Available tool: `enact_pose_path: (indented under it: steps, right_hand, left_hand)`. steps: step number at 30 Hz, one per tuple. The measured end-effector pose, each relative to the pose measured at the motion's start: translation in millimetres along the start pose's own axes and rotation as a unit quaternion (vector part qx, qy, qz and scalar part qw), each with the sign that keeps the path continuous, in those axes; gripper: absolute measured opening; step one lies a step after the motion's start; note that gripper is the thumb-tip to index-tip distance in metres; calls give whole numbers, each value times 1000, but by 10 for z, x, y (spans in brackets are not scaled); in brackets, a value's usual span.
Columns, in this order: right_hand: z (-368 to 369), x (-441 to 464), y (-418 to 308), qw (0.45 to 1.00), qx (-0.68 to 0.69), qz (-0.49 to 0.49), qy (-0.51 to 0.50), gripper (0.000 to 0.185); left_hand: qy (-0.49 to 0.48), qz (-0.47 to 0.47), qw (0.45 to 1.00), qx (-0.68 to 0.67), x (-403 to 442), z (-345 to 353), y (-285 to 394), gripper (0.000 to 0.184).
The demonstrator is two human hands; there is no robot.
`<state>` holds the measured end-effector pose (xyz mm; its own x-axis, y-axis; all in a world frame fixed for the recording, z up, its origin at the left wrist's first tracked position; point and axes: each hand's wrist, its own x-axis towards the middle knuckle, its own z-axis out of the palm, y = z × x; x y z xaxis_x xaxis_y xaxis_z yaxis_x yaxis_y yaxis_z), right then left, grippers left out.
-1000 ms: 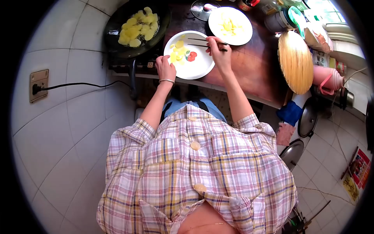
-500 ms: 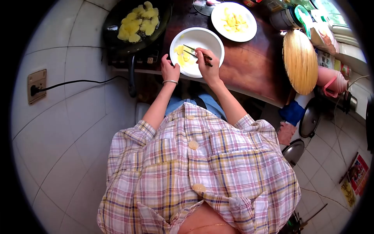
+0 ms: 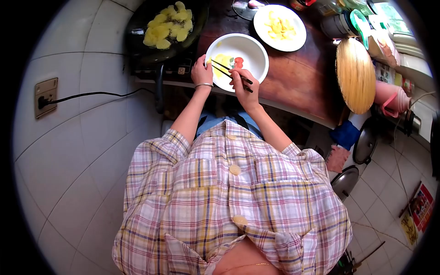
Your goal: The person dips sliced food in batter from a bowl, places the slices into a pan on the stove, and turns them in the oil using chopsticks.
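Note:
A white bowl [image 3: 257, 57] stands at the front edge of the wooden counter. Thin yellow slices [image 3: 222, 60], which look like potato, lie toward its left side, beside a red and green patch [image 3: 238, 63] on its bottom. My left hand [image 3: 201, 73], with a bangle at the wrist, grips the bowl's left rim. Dark chopsticks [image 3: 223, 69] are held in my right hand [image 3: 244, 85] over the bowl's front, their tips among the slices at the left wall. Whether a slice is pinched between the tips cannot be made out.
Back left, a black pan [image 3: 137, 50] holds yellow slices in oil on a cooker [image 3: 182, 70], its handle [image 3: 159, 87] jutting forward. A white plate [image 3: 300, 34] of yellow pieces stands behind the bowl. A round woven board [image 3: 355, 75] and a pink flask [image 3: 392, 96] are at the right.
The chopstick tips have moved left and down toward the bowl's left wall. Slices have shifted left, and the red and green patch now shows. My left hand stays on the rim.

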<state>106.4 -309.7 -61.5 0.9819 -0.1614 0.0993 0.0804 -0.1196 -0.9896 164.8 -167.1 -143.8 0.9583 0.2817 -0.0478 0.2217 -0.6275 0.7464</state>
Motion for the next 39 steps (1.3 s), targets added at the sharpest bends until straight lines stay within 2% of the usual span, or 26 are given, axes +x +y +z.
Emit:
enact_pose_path:
  steps: [1,2,5,11,13,14,17,21,22,23,25,27,29,30,32,33,35,37,39]
  right_hand:
    - [-13,-5,-20,1000,9,2,-5,8]
    - [-32,-10,-37,1000,16,5,-9,8]
    - [-57,-6,-86,1000,3,-20,-18,8]
    - [-128,-7,-223,999,48,19,-18,12]
    - [-216,3,-256,996,78,47,16,13]
    - [-270,23,-275,996,68,44,27,14]
    - [-398,77,-302,995,63,50,59,15]
    - [-465,155,-296,996,55,37,65,15]
    - [-466,170,-275,996,54,32,68,15]
    - [-462,177,-270,996,54,30,69,15]
    - [-451,190,-274,995,60,24,79,15]
    - [-465,177,-284,995,54,24,85,15]
    - [-495,146,-274,994,48,27,94,15]
    - [-533,133,-246,994,39,35,92,15]
    - [-574,110,-177,994,28,52,93,16]
    - [-569,123,-160,993,25,55,99,16]
    - [-499,160,-143,994,31,49,89,16]
    - [-356,224,-165,994,44,44,92,15]
    - [-220,296,-26,995,29,0,99,13]
  left_hand:
    - [-5,-12,1000,3,8,-33,9,29]
    - [39,31,998,24,16,26,-98,28]
    - [59,51,997,28,-18,-52,-8,24]
    - [57,9,998,5,6,-231,119,18]
    - [49,40,995,-75,24,-398,290,16]
    - [78,80,989,-93,70,-513,393,14]
    - [133,152,976,-88,496,-901,536,14]
    - [72,145,984,79,1246,-1045,237,11]
    - [10,151,981,118,1437,-1013,65,18]
    - [10,153,981,117,1556,-984,-28,18]
    - [-58,112,963,239,1657,-985,-31,26]
    - [-63,90,952,285,1738,-1059,17,31]
    - [25,127,963,238,1712,-1222,116,29]
    - [21,128,962,238,1663,-1298,230,29]
    - [73,195,973,98,1476,-1409,488,24]
    - [67,196,974,96,1309,-1397,631,24]
    - [-29,167,985,-41,900,-1283,926,22]
    - [-112,138,981,-81,557,-1008,839,20]
    - [-102,94,986,-95,295,-660,511,23]
